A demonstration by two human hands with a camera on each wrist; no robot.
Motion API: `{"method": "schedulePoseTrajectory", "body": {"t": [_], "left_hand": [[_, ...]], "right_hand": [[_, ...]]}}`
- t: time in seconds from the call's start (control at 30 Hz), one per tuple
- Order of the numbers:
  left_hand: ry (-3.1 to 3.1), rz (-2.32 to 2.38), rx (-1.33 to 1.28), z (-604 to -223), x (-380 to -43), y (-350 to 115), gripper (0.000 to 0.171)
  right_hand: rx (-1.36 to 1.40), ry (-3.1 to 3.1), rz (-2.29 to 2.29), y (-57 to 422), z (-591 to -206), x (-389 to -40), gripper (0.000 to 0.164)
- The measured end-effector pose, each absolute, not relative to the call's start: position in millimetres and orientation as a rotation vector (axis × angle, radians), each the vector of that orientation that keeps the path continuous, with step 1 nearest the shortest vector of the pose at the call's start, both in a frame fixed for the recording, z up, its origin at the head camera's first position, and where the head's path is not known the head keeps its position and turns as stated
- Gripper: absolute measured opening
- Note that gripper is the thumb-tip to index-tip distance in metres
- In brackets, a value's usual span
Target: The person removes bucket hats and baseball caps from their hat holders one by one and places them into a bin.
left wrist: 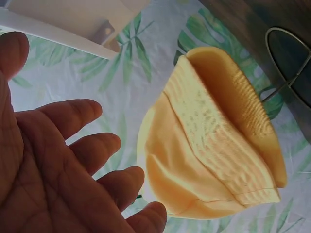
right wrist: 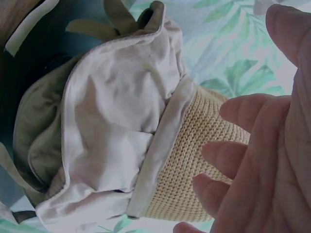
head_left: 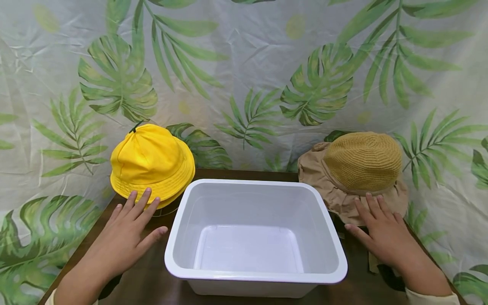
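Note:
A yellow bucket hat point(head_left: 150, 159) with a small dark tab on top stands at the left. My left hand point(head_left: 127, 233) is nearest to it, its fingers spread; the left wrist view shows a gap between the fingers and the hat point(left wrist: 204, 141). On the right is a sun hat point(head_left: 362, 163) with a tan knitted crown and a wide beige cloth brim. My right hand point(head_left: 386, 233) is held palm down in front of that brim, holding nothing. In the right wrist view its fingers overlap the knitted crown point(right wrist: 180, 160); whether they touch is unclear.
A white plastic basin point(head_left: 255, 275) with nothing inside stands between the hats on a dark wooden table point(head_left: 142, 279). A wire stand point(left wrist: 269, 43) shows below the yellow hat. Cloth straps point(right wrist: 92, 29) hang from the sun hat. Behind hangs a leaf-patterned curtain point(head_left: 251, 63).

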State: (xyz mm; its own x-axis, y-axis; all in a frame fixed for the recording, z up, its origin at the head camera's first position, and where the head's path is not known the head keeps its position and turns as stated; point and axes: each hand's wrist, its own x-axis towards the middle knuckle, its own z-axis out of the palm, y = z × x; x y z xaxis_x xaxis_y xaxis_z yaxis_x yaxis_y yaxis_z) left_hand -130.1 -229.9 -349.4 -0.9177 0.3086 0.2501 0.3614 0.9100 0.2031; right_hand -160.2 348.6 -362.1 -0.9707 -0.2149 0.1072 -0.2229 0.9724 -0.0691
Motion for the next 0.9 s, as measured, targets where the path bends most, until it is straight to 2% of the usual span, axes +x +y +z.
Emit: {"method": "schedulePoseTrajectory", "body": {"t": [0.43,0.63,0.9], "left_hand": [[-2.854,-0.443,-0.623,-343,-121,-214,0.072],[-2.817,-0.391,-0.696,-340,-111,-205,0.082],[-2.751,-0.298,-0.772,-342,-105,-194,0.1]], "right_hand": [[0.572,-2.841,0.049,358,-340,-175,0.077],[0.682,-2.737,-0.02,359,-324,-182,0.078],[0.697,-2.724,-0.052,364,-299,-197,0.077]]}}
